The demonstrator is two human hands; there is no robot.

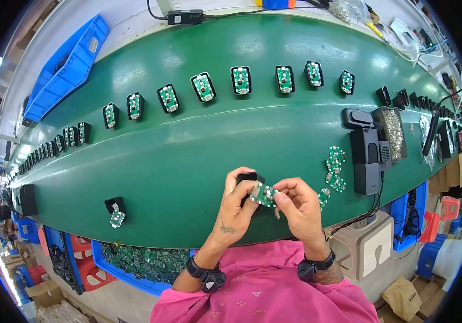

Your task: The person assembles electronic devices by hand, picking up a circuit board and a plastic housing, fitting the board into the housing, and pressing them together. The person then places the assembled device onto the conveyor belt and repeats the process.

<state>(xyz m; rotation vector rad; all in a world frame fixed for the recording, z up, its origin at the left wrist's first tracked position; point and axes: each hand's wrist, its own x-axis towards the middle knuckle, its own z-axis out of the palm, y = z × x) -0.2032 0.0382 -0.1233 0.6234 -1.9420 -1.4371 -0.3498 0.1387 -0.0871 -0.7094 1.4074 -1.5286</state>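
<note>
Near the front edge of the green table, my left hand [233, 211] is closed around a small black plastic case [250, 176], whose upper end shows above the fingers. My right hand [302, 211] pinches a green circuit board [264, 196] between thumb and fingers. The board is tilted in front of the case, touching or very close to the left fingertips. Part of the case is hidden behind the board and hand. To the right of my right hand lie several loose circuit boards [335, 182].
Black cases with boards inside [241, 81] form a curved row across the table [188, 145]. At left, another case [113, 204] has a board leaning on it. A grey device [365, 161] and a tray of small metal parts [392, 134] stand right. A blue bin of boards [139, 264] sits below.
</note>
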